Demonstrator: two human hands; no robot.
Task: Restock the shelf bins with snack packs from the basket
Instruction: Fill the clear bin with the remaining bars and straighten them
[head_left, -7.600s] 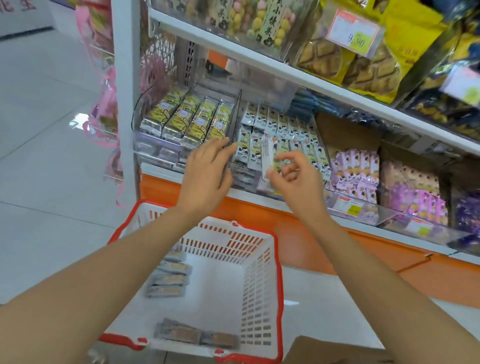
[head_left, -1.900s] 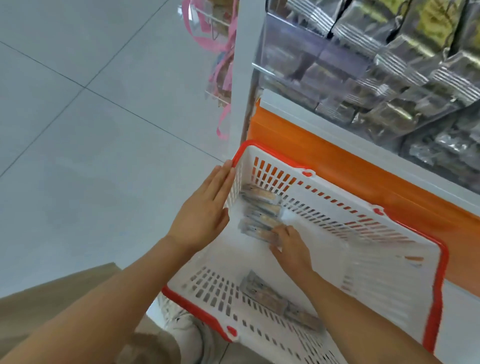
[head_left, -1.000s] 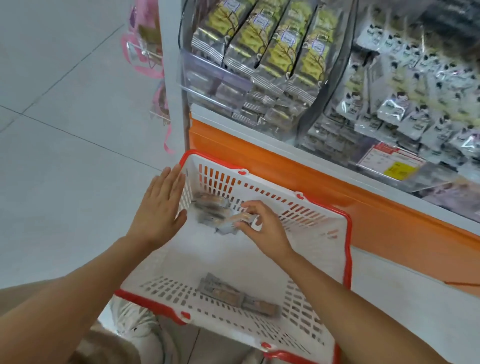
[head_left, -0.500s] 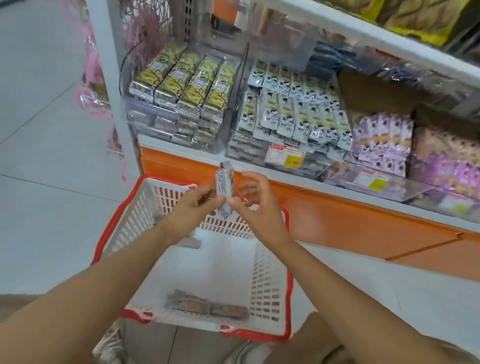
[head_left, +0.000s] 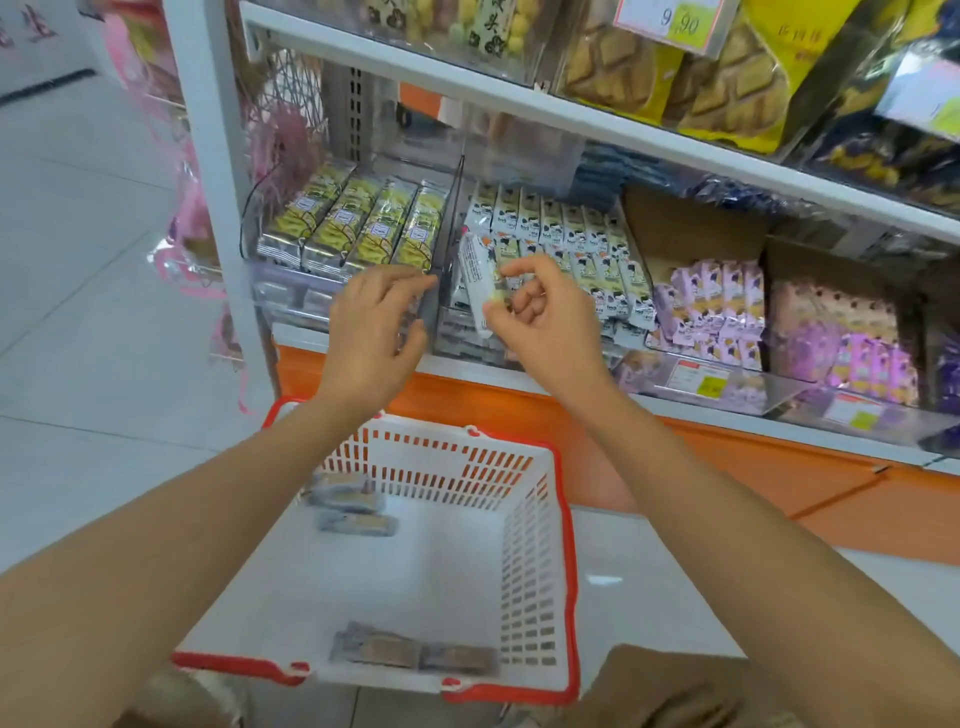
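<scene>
White plastic basket (head_left: 524, 571), red-rimmed, is shown nearest, with a few snack packs (head_left: 415, 652) left inside. Above it, the left hand (head_left: 371, 332) is held loose and empty. A white pack (head_left: 475, 275) is pinched upright by the right hand (head_left: 545, 322), just before the clear shelf bin (head_left: 465, 340) of similar packs.

Left grip (head_left: 374, 325) loosely curled, right grip (head_left: 540, 317) pinching thumb toward forefinger, both held out ahead
</scene>
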